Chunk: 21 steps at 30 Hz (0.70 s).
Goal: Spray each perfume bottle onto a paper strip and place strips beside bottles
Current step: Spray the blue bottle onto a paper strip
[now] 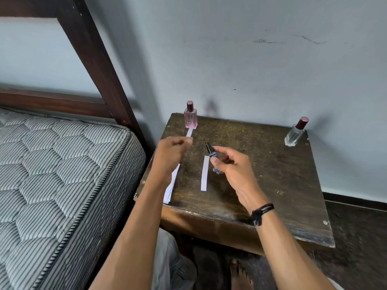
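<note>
A pink perfume bottle (pixel 190 118) stands at the table's back left corner. A white paper strip (pixel 189 132) lies just in front of it, and my left hand (pixel 172 152) pinches that strip's near end. My right hand (pixel 228 162) grips a small blue bottle with a black cap (pixel 212 155), tilted above the table. Another strip (pixel 205 173) lies flat just left of the blue bottle. A clear bottle with a dark red cap (pixel 295 132) stands at the back right corner. More strips (pixel 170 190) lie under my left forearm by the table's left edge.
The dark wooden table (pixel 272 181) stands against a grey wall. A striped mattress (pixel 58 174) on a dark wooden bed frame (pixel 98 65) borders the table's left side. My bare foot (pixel 240 275) is on the floor below the table's front edge.
</note>
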Tool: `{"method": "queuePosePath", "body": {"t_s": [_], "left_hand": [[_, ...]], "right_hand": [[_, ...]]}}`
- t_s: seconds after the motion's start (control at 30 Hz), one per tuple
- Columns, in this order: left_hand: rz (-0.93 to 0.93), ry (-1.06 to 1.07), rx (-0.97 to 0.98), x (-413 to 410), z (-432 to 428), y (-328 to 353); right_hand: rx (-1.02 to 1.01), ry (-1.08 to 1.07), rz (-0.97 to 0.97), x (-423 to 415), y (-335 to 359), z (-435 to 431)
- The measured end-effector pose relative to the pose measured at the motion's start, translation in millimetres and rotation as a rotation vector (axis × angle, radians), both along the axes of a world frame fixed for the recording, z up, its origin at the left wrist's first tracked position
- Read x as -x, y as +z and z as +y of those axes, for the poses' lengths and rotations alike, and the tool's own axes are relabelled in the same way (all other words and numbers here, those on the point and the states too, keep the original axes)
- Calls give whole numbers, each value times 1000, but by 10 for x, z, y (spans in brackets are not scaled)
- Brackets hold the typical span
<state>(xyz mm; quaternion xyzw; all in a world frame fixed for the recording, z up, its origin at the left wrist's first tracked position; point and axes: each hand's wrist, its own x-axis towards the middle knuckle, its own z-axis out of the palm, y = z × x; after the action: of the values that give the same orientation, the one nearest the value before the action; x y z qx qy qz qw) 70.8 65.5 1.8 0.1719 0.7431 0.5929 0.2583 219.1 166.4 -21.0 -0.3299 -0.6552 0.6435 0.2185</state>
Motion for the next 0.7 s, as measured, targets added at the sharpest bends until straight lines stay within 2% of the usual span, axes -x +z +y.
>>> {"method": "queuePosePath", "body": {"t_s": [0.1, 0.23, 0.53, 0.7], "left_hand": [[159, -75, 123, 78, 11, -114], [219, -47, 228, 175, -23, -141], [449, -253, 570, 111, -5, -150], [477, -269, 636, 86, 1, -139]], "right_hand": [[101, -2, 30, -7, -14, 13], [265, -8, 100, -20, -5, 47], [365, -1, 153, -74, 39, 94], [478, 41, 179, -114, 52, 143]]}}
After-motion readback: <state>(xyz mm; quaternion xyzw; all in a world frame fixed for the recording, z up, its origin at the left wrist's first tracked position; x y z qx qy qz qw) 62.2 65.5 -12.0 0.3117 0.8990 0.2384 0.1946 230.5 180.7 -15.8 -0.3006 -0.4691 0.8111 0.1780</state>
